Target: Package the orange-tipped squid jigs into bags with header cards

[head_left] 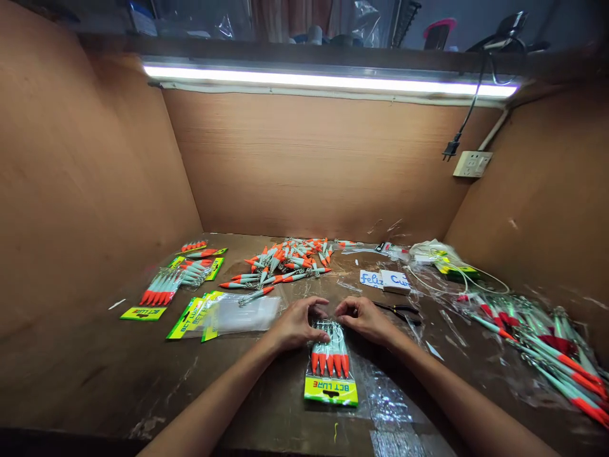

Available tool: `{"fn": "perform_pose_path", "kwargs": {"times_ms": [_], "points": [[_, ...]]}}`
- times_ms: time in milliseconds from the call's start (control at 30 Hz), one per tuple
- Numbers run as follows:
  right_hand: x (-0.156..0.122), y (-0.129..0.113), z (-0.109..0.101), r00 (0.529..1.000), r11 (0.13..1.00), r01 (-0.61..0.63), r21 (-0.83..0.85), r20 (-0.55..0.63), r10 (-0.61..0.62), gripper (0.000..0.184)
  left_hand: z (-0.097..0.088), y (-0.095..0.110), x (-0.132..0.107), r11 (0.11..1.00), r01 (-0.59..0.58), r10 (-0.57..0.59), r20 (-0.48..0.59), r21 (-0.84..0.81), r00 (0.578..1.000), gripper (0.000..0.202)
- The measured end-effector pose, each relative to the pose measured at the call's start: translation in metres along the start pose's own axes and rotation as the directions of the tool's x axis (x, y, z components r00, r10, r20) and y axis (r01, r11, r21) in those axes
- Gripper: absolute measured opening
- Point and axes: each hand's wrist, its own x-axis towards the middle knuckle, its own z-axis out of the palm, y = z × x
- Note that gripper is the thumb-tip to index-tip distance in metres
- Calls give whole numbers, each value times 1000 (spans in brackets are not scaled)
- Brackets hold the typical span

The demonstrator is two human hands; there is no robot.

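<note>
A clear plastic pack of fishing lures (330, 363) lies on the table before me, its yellow-green "BCT LURE" header card toward me. Several pale lures with orange ends sit side by side inside it. My left hand (301, 325) curls around the pack's far left part, its thumb resting over the lures. At the far right corner, my right hand (365, 319) has its fingers bent in a pinch by the bag's edge. The exact grip on the thin plastic is hard to see. Left of my hands, a loose lure (257, 295) rests on clear bags (252, 314).
A pile of lures (290, 259) lies at the back. Filled packs (159, 289) and header cards (190, 317) are on the left. Black pliers (402, 310) lie right of my hands, with more lures (556, 355) farther right. A plug (450, 150) hangs from above.
</note>
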Motion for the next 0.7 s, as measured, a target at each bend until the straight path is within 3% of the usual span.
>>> {"fn": "perform_pose_path", "kwargs": {"times_ms": [100, 300, 433, 500, 567, 700], "points": [[-1, 0, 0, 999, 999, 38, -8, 12, -38, 25, 2, 3, -7, 1000, -17, 18, -51, 19, 999, 78], [-8, 1, -2, 985, 986, 163, 15, 50, -164, 22, 5, 9, -22, 994, -56, 67, -116, 96, 991, 56], [-22, 6, -1, 968, 957, 248, -151, 6, -250, 25, 9, 8, -26, 967, -134, 162, -113, 218, 980, 31], [-30, 7, -4, 944, 902, 326, -283, 45, -327, 31, 10, 6, -28, 949, -167, 195, -81, 269, 977, 28], [-38, 5, -11, 900, 816, 435, -382, 158, -406, 38, 8, 5, -33, 917, -192, 213, -22, 351, 977, 31], [-48, -5, -26, 835, 710, 549, -441, 334, -438, 42, -5, 9, -44, 836, -277, 213, 185, 474, 959, 46]]}}
